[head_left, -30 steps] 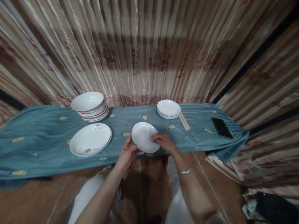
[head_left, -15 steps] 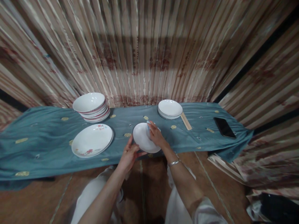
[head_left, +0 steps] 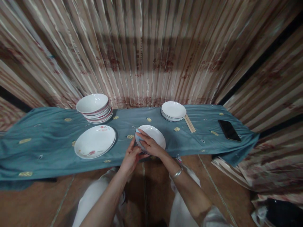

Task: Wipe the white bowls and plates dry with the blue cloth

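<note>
A white plate with a dark rim (head_left: 156, 135) is close to the near edge of the cloth-covered table. My left hand (head_left: 131, 155) grips its near left rim, thumb on top and fingers underneath. Across the plate's left side reaches my right hand (head_left: 149, 143), pressing a light blue cloth (head_left: 138, 132) against the inner surface. Most of that cloth is hidden under my fingers. A silver bangle (head_left: 177, 173) circles my right wrist.
Left of my hands lie floral oval plates (head_left: 94, 142), with a stack of bowls (head_left: 93, 105) behind them. Small dark-rimmed plates (head_left: 174, 110) are stacked at the back right, beside wooden chopsticks (head_left: 189, 123). A black phone (head_left: 229, 130) lies farther right on the teal tablecloth (head_left: 52, 145).
My right hand has moved the cloth from the plate's upper right to its left side. My left hand keeps its hold on the rim.
</note>
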`<state>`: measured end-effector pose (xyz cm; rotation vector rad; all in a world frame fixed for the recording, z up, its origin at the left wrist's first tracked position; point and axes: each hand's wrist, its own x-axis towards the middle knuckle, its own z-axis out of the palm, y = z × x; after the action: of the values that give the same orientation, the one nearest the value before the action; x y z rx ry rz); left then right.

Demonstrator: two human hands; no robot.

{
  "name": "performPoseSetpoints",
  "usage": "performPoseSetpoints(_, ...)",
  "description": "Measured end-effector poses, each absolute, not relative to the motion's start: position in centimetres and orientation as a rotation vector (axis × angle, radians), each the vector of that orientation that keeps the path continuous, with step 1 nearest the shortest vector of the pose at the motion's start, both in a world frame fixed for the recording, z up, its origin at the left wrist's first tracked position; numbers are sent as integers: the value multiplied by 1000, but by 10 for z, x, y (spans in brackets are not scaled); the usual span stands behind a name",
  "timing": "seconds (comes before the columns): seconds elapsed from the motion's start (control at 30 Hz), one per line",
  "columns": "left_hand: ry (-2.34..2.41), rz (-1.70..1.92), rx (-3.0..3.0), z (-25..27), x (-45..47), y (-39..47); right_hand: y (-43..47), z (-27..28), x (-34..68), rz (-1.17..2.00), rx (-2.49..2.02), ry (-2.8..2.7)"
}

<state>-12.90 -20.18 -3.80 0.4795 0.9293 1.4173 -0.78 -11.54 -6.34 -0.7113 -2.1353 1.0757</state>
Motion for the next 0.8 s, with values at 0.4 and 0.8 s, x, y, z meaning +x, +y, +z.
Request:
performPoseSetpoints(0.4,1055,1392,443,-31,-129,-196,-140,-47,51,1388,-630,-2161)
performPoseSetpoints(0.8,1035,1434,476,-29,-126,-187,-121,-52,97,947,-1084,-1961)
